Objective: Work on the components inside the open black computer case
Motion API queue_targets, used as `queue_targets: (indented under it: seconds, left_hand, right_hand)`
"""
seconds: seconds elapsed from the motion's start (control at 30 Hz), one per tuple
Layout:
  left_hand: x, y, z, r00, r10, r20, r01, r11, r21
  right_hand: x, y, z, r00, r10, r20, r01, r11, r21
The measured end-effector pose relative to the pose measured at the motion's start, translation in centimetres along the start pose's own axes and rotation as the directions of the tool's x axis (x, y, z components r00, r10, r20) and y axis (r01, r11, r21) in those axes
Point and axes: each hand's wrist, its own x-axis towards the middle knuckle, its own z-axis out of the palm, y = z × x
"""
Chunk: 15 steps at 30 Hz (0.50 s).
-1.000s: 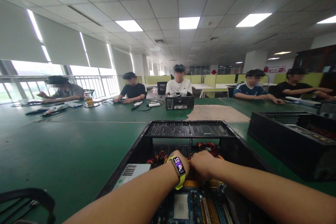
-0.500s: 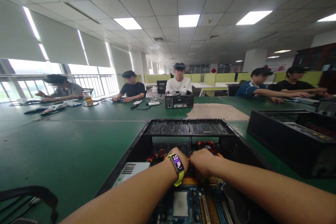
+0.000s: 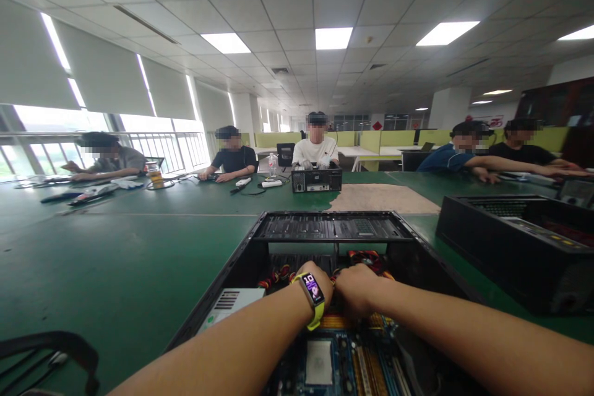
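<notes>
In front of me lies an open black computer case [image 3: 334, 226], and both my hands reach down inside it, close together above the motherboard [image 3: 341, 346]. My left hand [image 3: 320, 279], with a yellow-strapped watch [image 3: 312, 289] on the wrist, is closed, its fingertips hidden. My right hand [image 3: 357, 284] is closed beside it, fingers curled downward. Red, yellow and black power cables [image 3: 278, 275] run close to both hands; what the fingers grip is out of sight. A silver power supply [image 3: 232, 302] sits at the case's left. A square pale heat-spreader-like plate [image 3: 318, 362] shows on the board.
A second black computer case [image 3: 510, 247] stands open to the right on the green table [image 3: 116, 266]. A black strap [image 3: 55, 343] and cables lie at the lower left. Across the table a person [image 3: 318, 148] handles another computer case [image 3: 317, 180]; several other people sit around.
My hands stay in nearly the same place inside the case. At the far right, a person in blue has shifted slightly, leaning toward the neighbour.
</notes>
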Motion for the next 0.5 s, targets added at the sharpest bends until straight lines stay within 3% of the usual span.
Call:
queue_targets:
  seconds: [0.5]
  left_hand:
    - [-0.17,0.08,-0.03,0.999,-0.002,-0.036,0.001,1.000,-0.026]
  right_hand:
    - [-0.21,-0.09,-0.13,1.000,-0.027,0.011,0.027,0.999,-0.023]
